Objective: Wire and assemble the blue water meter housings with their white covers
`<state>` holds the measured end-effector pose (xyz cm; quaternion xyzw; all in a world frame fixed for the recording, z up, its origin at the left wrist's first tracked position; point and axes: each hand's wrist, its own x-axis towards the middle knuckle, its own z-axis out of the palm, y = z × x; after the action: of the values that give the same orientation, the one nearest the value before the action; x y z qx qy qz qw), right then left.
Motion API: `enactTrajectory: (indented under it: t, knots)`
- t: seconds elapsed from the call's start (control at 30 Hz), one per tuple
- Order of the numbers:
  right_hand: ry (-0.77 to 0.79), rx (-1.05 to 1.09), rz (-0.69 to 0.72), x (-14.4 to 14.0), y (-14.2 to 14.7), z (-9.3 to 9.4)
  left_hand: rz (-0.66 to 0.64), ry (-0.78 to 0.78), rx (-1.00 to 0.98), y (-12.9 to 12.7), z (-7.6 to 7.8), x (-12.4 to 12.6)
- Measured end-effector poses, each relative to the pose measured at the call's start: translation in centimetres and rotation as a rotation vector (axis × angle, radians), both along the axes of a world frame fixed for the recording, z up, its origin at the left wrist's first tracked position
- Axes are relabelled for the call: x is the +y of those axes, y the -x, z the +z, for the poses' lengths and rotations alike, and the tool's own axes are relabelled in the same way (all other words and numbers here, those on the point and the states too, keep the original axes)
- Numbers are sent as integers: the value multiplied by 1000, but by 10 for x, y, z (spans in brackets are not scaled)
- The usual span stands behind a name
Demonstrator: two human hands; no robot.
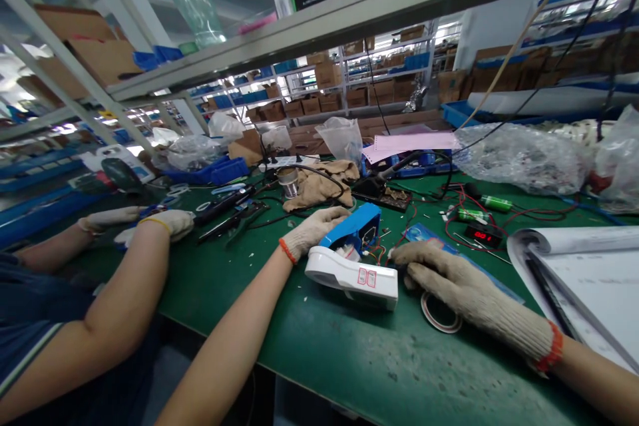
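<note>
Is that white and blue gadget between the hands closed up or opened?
Opened: the blue half is lifted off the white half, baring wires inside.

We have a single view, worn on the head: it looks forward and down, tilted, from close above the green bench (pixel 319 353), under a shelf (pixel 349 10), with storage racks (pixel 379 80) far behind.
</note>
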<state>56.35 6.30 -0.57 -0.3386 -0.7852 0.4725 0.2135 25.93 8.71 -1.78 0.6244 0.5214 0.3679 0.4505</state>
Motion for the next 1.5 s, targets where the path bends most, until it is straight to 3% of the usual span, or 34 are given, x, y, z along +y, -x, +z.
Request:
enactTrajectory:
  t: [0.2,0.37,1.23,1.37,1.5]
  knots:
    - [-61,-213,42,3,0,7,-13,-50,11,3,2,-1]
    - [-32,-260,93,2,3,9,-60,-71,29,3,-3,2]
    - [24,-151,64,-6,0,4,-60,-132,166,2,-3,3]
    - [17,-162,58,-7,1,3,-10,-153,205,-7,2,-2]
    - [-10,-182,68,-7,1,6,178,-221,311,-1,22,-12]
